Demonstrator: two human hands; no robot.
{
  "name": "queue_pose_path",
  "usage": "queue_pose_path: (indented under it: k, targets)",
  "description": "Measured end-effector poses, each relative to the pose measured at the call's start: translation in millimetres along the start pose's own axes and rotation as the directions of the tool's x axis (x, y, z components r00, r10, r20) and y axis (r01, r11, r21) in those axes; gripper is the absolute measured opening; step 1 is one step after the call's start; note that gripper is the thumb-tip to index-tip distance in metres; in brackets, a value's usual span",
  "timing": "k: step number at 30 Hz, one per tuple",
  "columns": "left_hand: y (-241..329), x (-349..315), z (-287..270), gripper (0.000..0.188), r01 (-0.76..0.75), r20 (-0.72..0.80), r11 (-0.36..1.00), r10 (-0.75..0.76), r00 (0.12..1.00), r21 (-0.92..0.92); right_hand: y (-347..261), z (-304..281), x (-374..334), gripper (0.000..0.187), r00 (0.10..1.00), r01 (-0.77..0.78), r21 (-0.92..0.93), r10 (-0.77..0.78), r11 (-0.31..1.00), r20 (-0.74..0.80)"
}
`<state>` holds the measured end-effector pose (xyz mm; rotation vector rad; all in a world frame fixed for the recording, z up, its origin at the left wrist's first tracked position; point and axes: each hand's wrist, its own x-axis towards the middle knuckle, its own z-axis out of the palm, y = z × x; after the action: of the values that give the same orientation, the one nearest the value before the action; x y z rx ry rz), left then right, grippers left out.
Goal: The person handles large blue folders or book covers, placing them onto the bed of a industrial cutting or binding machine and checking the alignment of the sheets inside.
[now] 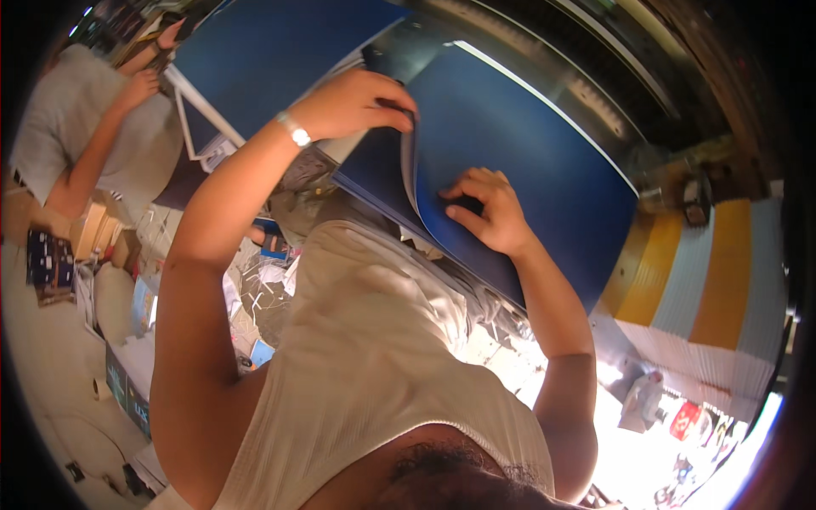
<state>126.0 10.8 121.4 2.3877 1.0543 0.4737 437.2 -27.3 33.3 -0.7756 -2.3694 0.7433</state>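
Note:
A large blue sheet [544, 144] lies before me, its left part bent upward in a curve. My left hand [361, 104], with a shiny band at the wrist, pinches the raised edge between thumb and fingers. More blue sheets [361, 174] show beneath the lifted part. My right hand [493, 208] rests on the sheet to the right of the bend. Its thumb and fingers curl toward each other around a dark spot; whether that is a small object or shadow is unclear.
Another blue sheet surface [280, 59] is at the upper left, beside a white frame [204, 110]. A person in a grey shirt [102, 119] stands there. Stacks with yellow and white bands [722, 263] are at the right. Paper scraps [272, 272] litter the floor.

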Motion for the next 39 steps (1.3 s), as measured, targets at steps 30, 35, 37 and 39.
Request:
queue_pose_path:
  k: [30, 35, 37, 39]
  targets:
    - [-12.7, -22.8, 76.7, 0.020, -0.026, -0.716, 0.904, -0.319, 0.621, -0.426, -28.0, -20.3, -9.9, 0.110, 0.974, -0.226, 0.368, 0.209, 0.902, 0.085]
    - [-19.2, -22.8, 75.6, 0.021, -0.046, -0.704, 0.899, -0.308, 0.639, -0.436, -30.1, -19.2, -8.1, 0.110, 0.957, -0.286, 0.395, 0.276, 0.873, 0.085]
    - [-22.7, -24.6, 74.7, 0.021, -0.008, -0.687, 0.902, -0.324, 0.650, -0.433, -31.7, -19.5, -7.3, 0.111, 0.947, -0.318, 0.406, 0.305, 0.857, 0.097]
    - [-26.2, -25.9, 73.8, 0.024, -0.038, -0.660, 0.886, -0.315, 0.682, -0.462, -35.2, -20.4, -5.6, 0.111, 0.936, -0.348, 0.416, 0.333, 0.840, 0.111]
